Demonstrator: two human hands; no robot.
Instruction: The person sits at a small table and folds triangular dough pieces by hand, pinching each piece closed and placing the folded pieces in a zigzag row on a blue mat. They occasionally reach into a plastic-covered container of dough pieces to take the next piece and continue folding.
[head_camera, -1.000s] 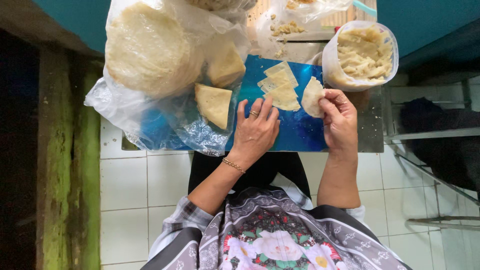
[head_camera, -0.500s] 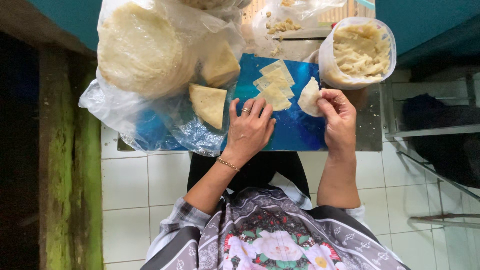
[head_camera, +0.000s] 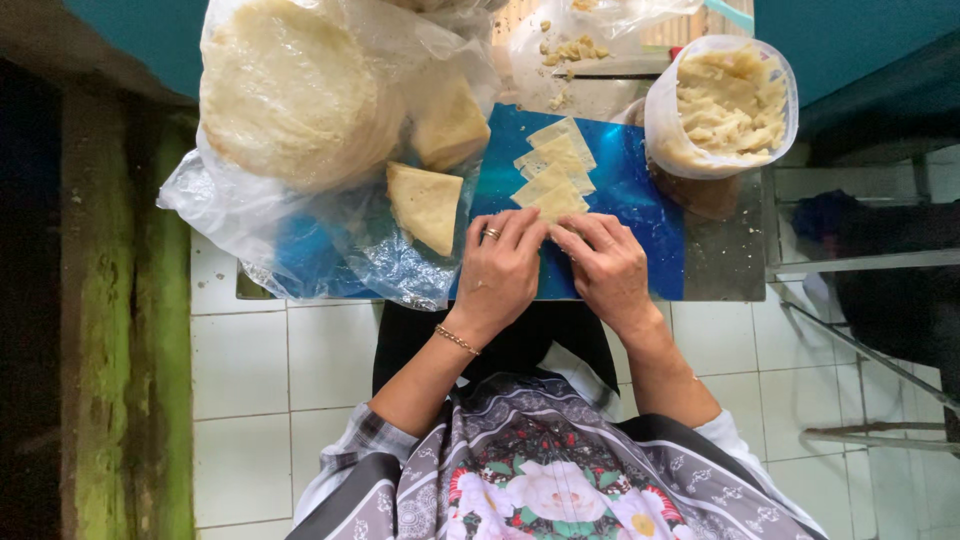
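My left hand (head_camera: 503, 268) and my right hand (head_camera: 602, 264) lie side by side on a shiny blue board (head_camera: 640, 190), fingertips together on the nearest of several pale triangular dough wrappers (head_camera: 554, 170). The piece under my fingers is mostly hidden. My left hand wears a ring and a thin bracelet. A loose wrapper triangle (head_camera: 426, 205) lies on clear plastic to the left.
A big round stack of wrappers in a clear plastic bag (head_camera: 290, 95) sits at the upper left. A plastic-lined bowl of pale filling (head_camera: 728, 100) stands at the upper right. White floor tiles and a metal frame (head_camera: 860, 340) lie below and to the right.
My right hand has come down from the board's right part, where it held a wrapper, to the middle. Both hands now meet on one wrapper.
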